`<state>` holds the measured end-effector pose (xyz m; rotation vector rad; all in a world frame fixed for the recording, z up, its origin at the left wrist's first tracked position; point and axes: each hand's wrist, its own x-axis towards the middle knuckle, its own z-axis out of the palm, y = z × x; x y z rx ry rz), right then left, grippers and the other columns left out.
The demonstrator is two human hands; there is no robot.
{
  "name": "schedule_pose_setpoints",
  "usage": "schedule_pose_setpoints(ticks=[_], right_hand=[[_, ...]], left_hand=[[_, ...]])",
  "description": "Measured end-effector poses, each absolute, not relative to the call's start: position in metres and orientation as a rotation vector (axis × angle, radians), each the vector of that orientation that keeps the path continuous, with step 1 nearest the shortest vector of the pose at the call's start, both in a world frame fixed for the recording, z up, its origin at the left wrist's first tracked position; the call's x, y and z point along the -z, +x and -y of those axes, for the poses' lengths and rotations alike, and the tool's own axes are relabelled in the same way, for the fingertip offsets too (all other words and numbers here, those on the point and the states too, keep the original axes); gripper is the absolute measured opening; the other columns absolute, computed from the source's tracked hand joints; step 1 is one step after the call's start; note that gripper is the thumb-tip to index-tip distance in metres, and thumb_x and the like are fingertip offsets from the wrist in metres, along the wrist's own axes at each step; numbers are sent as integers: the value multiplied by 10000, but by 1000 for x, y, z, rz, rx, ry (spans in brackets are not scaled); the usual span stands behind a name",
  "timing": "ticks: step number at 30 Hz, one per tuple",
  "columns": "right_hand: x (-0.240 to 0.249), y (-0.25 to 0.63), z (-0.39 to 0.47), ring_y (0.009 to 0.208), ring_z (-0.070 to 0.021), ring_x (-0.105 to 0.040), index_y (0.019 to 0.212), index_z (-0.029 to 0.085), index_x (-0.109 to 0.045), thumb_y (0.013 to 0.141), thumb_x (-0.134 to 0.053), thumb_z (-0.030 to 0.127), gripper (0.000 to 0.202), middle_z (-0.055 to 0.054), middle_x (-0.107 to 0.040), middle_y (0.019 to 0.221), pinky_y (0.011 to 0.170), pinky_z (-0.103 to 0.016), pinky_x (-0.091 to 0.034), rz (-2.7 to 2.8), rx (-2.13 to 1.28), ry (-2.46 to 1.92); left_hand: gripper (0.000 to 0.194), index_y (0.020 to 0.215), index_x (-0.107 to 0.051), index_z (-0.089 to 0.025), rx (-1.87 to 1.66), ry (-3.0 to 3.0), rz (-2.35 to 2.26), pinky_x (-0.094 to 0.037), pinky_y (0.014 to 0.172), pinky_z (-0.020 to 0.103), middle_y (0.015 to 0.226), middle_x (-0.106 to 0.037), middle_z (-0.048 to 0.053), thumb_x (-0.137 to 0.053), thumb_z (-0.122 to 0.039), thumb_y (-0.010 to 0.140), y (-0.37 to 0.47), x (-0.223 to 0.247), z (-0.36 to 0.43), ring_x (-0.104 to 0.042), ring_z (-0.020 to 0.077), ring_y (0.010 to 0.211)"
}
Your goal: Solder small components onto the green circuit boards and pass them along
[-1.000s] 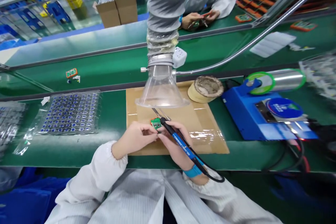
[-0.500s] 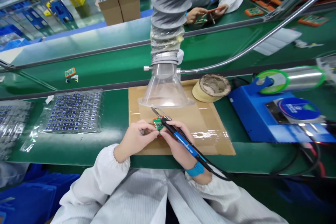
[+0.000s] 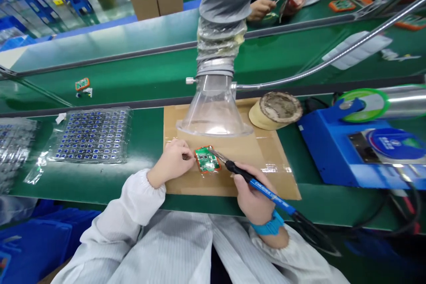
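A green circuit board (image 3: 207, 159) in an orange frame lies on a cardboard sheet (image 3: 229, 185). My left hand (image 3: 175, 162) is at the board's left edge, its fingers curled and pinched together; whatever is between the fingertips is too small to make out. In my right hand (image 3: 254, 195) is a soldering iron (image 3: 266, 188) with a blue and black handle, gripped like a pen. The iron's metal tip reaches the upper right part of the board; whether it touches cannot be told. A blue band circles my right wrist.
Over the cardboard hangs a clear fume hood (image 3: 214, 111) on a grey hose. A round, crusted pot (image 3: 276, 111) and a blue solder station (image 3: 333, 146) stand right. Trays of small parts (image 3: 93, 135) lie left. Across the bench, a co-worker's hands (image 3: 262, 9) hold an orange piece.
My right hand has drawn back to the right, off the board, and the iron's tip now points onto it. The board shows fully. My left hand has moved slightly left and up.
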<state>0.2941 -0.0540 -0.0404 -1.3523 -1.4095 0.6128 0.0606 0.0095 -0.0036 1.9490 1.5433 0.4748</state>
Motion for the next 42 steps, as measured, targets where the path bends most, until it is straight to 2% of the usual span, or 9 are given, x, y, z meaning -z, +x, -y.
schedule_pose_setpoints(ticks=[7, 16, 38, 42], right_hand=[[34, 291, 57, 746, -202, -754, 940, 248, -705, 883, -699, 259, 59, -34, -766, 847, 660, -307, -616, 1534, -566, -1241], [28, 285, 53, 673, -184, -733, 897, 246, -696, 877, -693, 259, 24, -16, -758, 788, 617, -294, -596, 1592, -557, -1249], [34, 286, 53, 712, -194, -740, 924, 235, -687, 877, -696, 239, 48, -32, -749, 811, 641, -297, -589, 1594, -563, -1220], [34, 287, 54, 693, -168, -721, 930, 232, -681, 875, -698, 219, 59, -15, -737, 813, 648, -279, -578, 1623, -555, -1205]], left_hand=[[223, 605, -676, -191, -441, 1952, -1537, -427, 899, 417, 811, -644, 39, -705, -177, 826, 62, 2, -10, -549, 208, 878], [215, 608, -674, -197, -437, 1929, -1539, -429, 918, 440, 836, -659, 44, -702, -180, 821, 63, 3, -10, -560, 221, 904], [200, 616, -660, -183, -435, 1934, -1545, -418, 924, 428, 830, -640, 35, -685, -141, 809, 64, 2, -10, -544, 214, 896], [199, 621, -661, -184, -416, 1924, -1552, -418, 953, 422, 837, -635, 26, -686, -139, 813, 65, 0, -9, -547, 206, 901]])
